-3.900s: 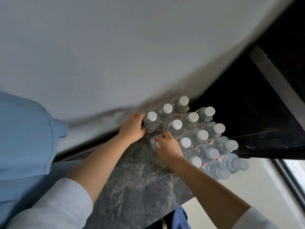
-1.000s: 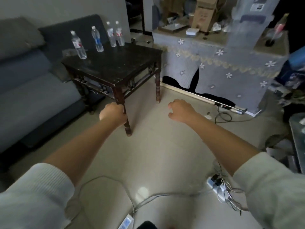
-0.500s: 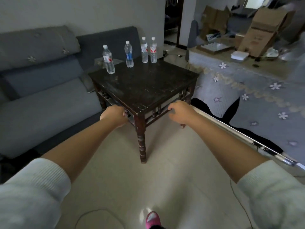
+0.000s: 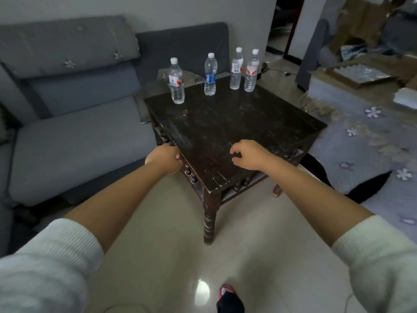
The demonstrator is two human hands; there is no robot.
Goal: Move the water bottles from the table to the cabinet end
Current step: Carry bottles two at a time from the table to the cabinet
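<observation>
Several clear water bottles stand upright along the far edge of a dark wooden table [image 4: 237, 123]: a red-labelled bottle [image 4: 176, 81] at the left, a blue-labelled bottle [image 4: 210, 74], then two close together, one [image 4: 236, 68] beside the other [image 4: 251, 71]. My left hand [image 4: 165, 159] hovers at the table's near left edge with fingers loosely curled, holding nothing. My right hand [image 4: 247, 158] hangs over the near part of the tabletop, fingers loosely curled and empty. Both hands are well short of the bottles.
A grey sofa [image 4: 74, 123] runs along the left, close against the table. To the right lies a pale flower-patterned cloth [image 4: 370, 141], with cardboard boxes [image 4: 361, 26] behind it. Light tiled floor [image 4: 158, 256] lies under me, with my foot [image 4: 229, 298] at the bottom.
I have left the packed bottles on the marble top, turned and walked up to the table. It is now closer, and both hands have reached its near edge.
</observation>
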